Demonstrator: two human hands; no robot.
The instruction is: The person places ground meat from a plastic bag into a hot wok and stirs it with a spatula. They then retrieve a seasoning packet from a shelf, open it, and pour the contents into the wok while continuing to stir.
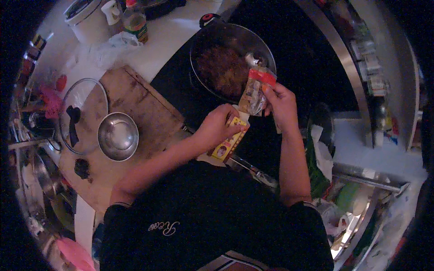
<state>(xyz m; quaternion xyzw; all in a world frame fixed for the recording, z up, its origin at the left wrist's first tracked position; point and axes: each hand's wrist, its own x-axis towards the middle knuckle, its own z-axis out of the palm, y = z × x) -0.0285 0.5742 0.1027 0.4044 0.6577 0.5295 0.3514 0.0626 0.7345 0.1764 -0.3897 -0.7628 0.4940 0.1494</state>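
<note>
My left hand (220, 127) grips a small yellow cardboard box (230, 142), its top flap folded up. Just above and to the right, my right hand (279, 103) pinches a clear plastic packet (256, 89) with a red band. The packet's lower end is close to the box's top; whether they touch is hard to tell. Behind the packet is a round pan (220, 67) holding dark reddish-brown food, and something pale and shiny lies at the pan's right side. The pan stands on a black cooktop (173, 74).
To the left lie a wooden cutting board (142, 111), a metal bowl (118, 135) and a glass lid (81, 95) with a black handle. A bottle with a red cap (135, 23) and a white container (84, 20) stand at the upper left.
</note>
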